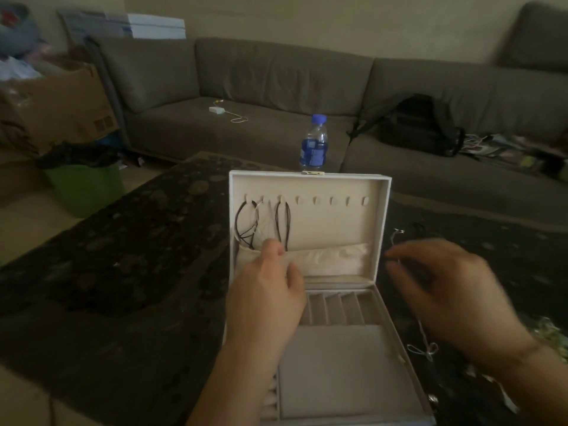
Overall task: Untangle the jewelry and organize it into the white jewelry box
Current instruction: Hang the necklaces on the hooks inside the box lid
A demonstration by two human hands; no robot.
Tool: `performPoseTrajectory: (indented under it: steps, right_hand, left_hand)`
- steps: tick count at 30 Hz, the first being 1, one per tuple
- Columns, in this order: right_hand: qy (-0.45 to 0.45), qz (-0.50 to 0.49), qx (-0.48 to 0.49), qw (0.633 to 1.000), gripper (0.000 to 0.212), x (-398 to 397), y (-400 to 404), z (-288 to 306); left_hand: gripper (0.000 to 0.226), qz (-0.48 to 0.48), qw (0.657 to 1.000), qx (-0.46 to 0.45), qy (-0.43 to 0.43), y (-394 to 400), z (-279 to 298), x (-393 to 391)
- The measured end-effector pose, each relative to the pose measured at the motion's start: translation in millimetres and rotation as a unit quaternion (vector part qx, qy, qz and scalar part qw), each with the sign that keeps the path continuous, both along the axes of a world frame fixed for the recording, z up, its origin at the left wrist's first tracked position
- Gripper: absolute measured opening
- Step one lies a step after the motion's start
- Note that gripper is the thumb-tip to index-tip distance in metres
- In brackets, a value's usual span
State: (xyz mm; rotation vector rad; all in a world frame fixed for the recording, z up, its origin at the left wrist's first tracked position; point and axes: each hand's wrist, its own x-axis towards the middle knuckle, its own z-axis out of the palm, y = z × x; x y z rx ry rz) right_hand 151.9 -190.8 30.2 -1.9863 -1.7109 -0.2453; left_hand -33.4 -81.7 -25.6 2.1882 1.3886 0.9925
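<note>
The dark patterned worktop [123,256] carries the white jewelry box [381,229], lid standing upright, tray of small compartments facing the camera. Inside the lid, dark cord necklaces [282,222] hang from the leftmost hooks, tails tucked into the cream pocket [332,259]. The left hand [267,290] curls its fingers over that pocket's top edge, pinching the fabric. Just right of the box, the blurred right hand [445,287] pinches a thin pale chain [425,336] that trails down onto the worktop.
</note>
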Motion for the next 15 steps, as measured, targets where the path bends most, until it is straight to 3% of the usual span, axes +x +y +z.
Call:
performPoseTrajectory:
  steps: [4,6,7,8,9,10,12,15]
  right_hand:
    - [0.062,-0.138,-0.094,0.984,0.009,52,-77,-11]
    - [0.033,-0.141,-0.158,0.977,0.032,63,-107,-24]
    - [0.012,-0.161,-0.212,0.964,0.028,57,-114,-25]
    - [0.019,-0.156,-0.228,0.961,0.009,63,-119,-37]
    - [0.026,-0.177,-0.260,0.949,0.012,57,-121,-38]
    - [0.026,-0.147,-0.218,0.965,0.019,61,-121,-51]
    - [0.005,-0.145,-0.213,0.966,0.011,54,-106,-59]
    - [0.017,-0.175,-0.242,0.954,0.032,41,-79,-69]
  left_hand:
    - [0.022,0.009,0.998,-0.065,-0.015,10,-5,7]
    - [0.026,0.011,0.996,-0.084,-0.006,11,-5,10]
    - [0.027,0.004,0.997,-0.076,0.006,10,-5,11]
    - [0.025,-0.005,0.998,-0.062,0.017,8,-4,13]
    - [0.023,-0.013,0.999,-0.047,0.019,4,-1,15]
    - [0.020,-0.022,0.999,-0.036,0.012,-1,3,17]
    - [0.015,-0.046,0.999,-0.018,-0.014,-12,11,26]
    - [0.012,-0.077,0.997,0.003,-0.022,-29,13,41]
